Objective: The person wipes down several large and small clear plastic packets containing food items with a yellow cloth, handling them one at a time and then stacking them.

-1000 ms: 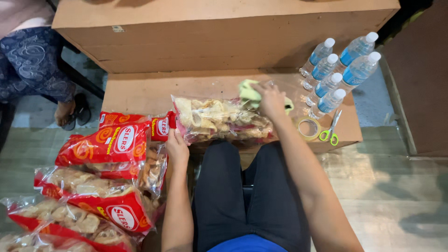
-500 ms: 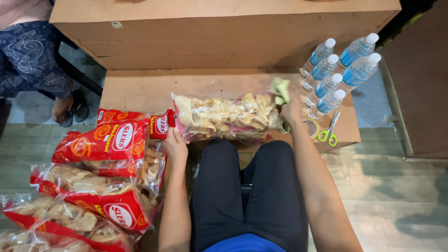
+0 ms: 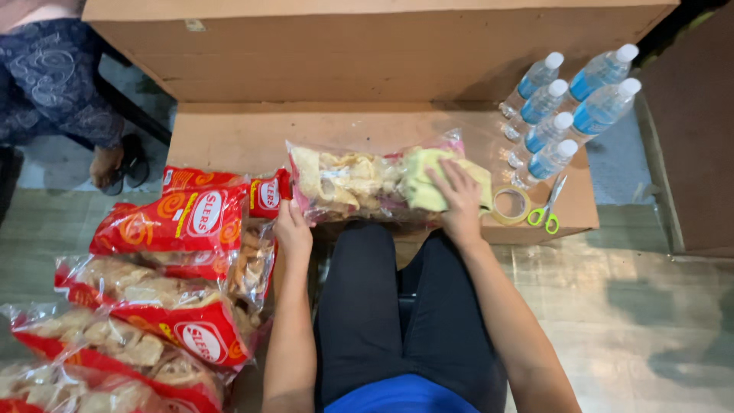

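Change: the right hand, seen a second ago at the far edge of the cracker bag and then at its right end, is now laid flat on a yellow-green cloth pressed onto the bag.
Left hand: closed on the bag's left end, at 9 o'clock.
Bag: lying across the cardboard sheet, just above the knees.
Surroundings: tape roll and scissors at 3 o'clock; water bottles at 2; red cracker packs at 8.
Obstruction: none on the bag.

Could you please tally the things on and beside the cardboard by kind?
Water bottles: 5
Red cracker bags: at least 4, stacked
Clear bag between the hands: 1
Yellow cloth: 1
Tape roll: 1
Scissors: 1
Total: at least 13
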